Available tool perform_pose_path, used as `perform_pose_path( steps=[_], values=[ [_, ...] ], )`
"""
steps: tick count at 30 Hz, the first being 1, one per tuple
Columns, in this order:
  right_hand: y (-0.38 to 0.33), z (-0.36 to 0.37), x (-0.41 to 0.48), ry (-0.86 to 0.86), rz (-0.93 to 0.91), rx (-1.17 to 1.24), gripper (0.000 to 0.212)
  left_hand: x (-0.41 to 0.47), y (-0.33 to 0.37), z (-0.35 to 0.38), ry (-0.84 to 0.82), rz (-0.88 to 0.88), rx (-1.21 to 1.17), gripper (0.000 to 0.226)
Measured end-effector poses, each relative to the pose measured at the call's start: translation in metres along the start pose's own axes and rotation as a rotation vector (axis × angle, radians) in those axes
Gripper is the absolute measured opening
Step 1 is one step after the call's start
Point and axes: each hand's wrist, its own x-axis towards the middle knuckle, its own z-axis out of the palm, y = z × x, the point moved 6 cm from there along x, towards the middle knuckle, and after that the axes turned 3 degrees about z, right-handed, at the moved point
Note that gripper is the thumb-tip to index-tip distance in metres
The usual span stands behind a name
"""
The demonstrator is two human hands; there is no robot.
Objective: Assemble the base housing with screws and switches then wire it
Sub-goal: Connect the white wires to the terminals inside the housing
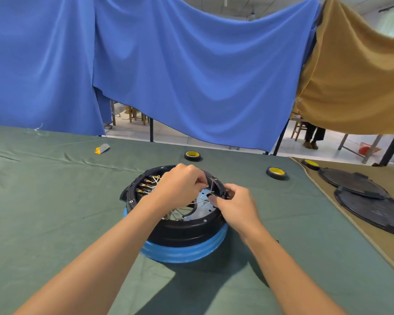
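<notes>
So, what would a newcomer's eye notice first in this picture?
First, the round black base housing on its blue ring, in the middle of the green table cloth. The left hand and the right hand both pinch thin wires inside it. Behind, a big blue curtain hangs across the view.

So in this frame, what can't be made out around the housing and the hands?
Head view only:
- Wire end pinched by the left hand: too small, covered by fingers.
- What the right hand grips at the housing rim: hidden by its fingers.
- Middle of the housing interior: blocked by both hands.
- Black covers at right: cut off by the frame edge.
</notes>
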Motion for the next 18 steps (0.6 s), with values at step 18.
perform_pose_path(
  steps=[18],
  values=[
    [0.021,0.004,0.008,0.182,0.002,0.184,0.018,-0.005,-0.016,0.017,-0.102,-0.111,0.066,0.017]
  ],
)
